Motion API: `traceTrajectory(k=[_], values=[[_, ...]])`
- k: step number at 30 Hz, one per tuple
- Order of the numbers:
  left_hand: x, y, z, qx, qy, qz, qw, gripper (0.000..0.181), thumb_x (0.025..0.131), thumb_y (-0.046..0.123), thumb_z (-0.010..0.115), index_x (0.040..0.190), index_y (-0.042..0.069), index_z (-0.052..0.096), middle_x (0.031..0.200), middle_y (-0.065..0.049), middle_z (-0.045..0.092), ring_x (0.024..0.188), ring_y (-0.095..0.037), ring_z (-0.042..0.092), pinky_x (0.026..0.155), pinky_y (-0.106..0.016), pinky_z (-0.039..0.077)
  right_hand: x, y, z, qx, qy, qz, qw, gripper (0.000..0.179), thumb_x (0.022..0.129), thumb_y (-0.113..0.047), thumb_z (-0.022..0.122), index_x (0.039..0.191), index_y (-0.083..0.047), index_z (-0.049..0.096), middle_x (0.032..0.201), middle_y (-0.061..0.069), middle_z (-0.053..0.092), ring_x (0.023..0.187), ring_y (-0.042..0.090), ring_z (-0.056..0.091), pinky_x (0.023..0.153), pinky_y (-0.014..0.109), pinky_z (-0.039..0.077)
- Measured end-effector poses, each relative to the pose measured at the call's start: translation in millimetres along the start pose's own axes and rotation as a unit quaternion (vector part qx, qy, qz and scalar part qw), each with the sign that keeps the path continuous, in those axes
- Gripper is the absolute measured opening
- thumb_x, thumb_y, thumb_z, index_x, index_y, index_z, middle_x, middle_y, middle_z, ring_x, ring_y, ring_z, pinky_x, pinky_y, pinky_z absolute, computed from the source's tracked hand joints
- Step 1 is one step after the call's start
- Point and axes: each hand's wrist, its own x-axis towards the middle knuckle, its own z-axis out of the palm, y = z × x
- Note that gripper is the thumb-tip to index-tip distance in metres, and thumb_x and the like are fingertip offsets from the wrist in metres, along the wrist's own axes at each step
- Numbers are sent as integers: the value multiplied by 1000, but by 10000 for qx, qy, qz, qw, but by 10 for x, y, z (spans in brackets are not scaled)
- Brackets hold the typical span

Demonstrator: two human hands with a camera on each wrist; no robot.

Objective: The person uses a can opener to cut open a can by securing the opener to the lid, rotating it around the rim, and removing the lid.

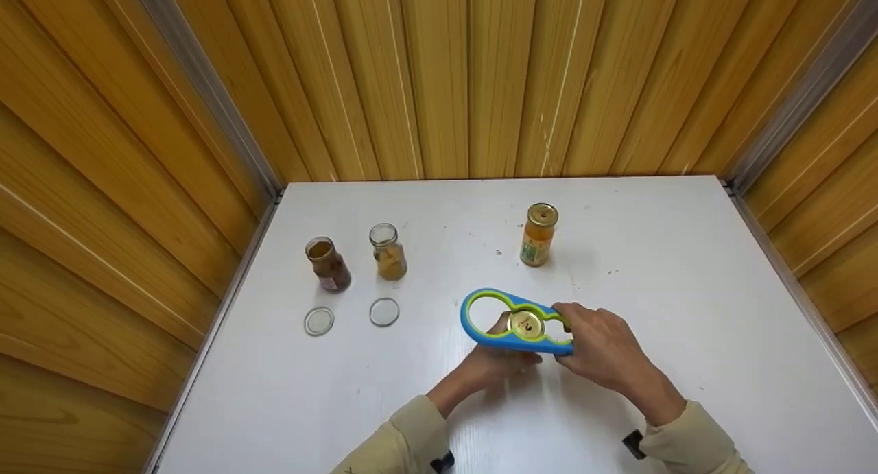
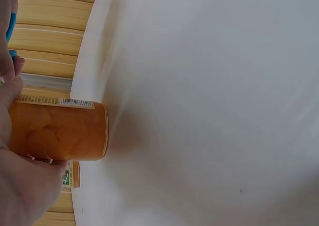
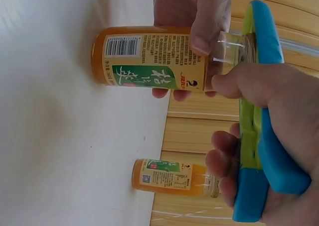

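My left hand [image 1: 499, 361] grips a glass jar of orange fruit [image 2: 62, 129] around its upper part; the jar carries a cream and green label. Fitted round its gold lid [image 1: 527, 325] is a blue and green jar opener [image 1: 480, 338], the lid sitting in the middle ring. The right hand [image 1: 607, 344] holds the opener by its right end, fingers curled round both sides. In the right wrist view, the right thumb reaches the jar's neck, just under the opener.
Another lidded orange jar [image 1: 537, 237] stands farther back. To the left are an open brown jar [image 1: 330, 271] and an open jar with yellowish contents [image 1: 389, 254]. Two loose lids [image 1: 319, 321] lie before them on the white table [image 1: 274, 405]. Wood-patterned walls [image 1: 439, 83] enclose it.
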Motion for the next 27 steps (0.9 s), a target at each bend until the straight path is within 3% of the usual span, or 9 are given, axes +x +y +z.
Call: traceTrajectory(k=[9,13,18,21,27], values=[[-6,4,17,12,115,-71,9999,75,89,23,84,149,31,40,142,19,50,131,-4,46,115,-35,37,16,-83,-41,-370,-14,-36,9993,65,71,-20,95,123,1,62,108,16,74,82,29,71,73,45,60],[-9,-5,25,47,130,-141,9998,74,89,24,83,149,32,39,142,19,49,130,-3,45,114,-34,38,15,-109,-39,-500,125,-89,9986,61,70,-20,95,118,-1,63,98,13,75,69,23,67,62,38,57],[19,-12,51,-171,219,-60,9996,69,88,18,82,146,23,44,138,10,53,124,-8,49,109,-33,42,18,-142,-32,-673,303,-81,9972,44,70,-14,90,102,-3,62,79,9,70,54,18,56,48,33,48],[38,-10,65,-242,314,23,9992,66,87,17,82,143,21,48,135,7,56,120,-9,51,107,-32,44,25,-193,-29,-720,199,103,9972,38,70,-10,88,97,-2,61,75,10,68,52,19,56,47,34,48],[67,-16,54,175,459,174,9986,64,85,26,85,140,18,52,129,12,59,120,-5,54,109,-30,43,-16,-408,-7,-694,32,753,9947,45,70,-5,89,105,6,63,80,21,71,59,26,66,52,40,56]])
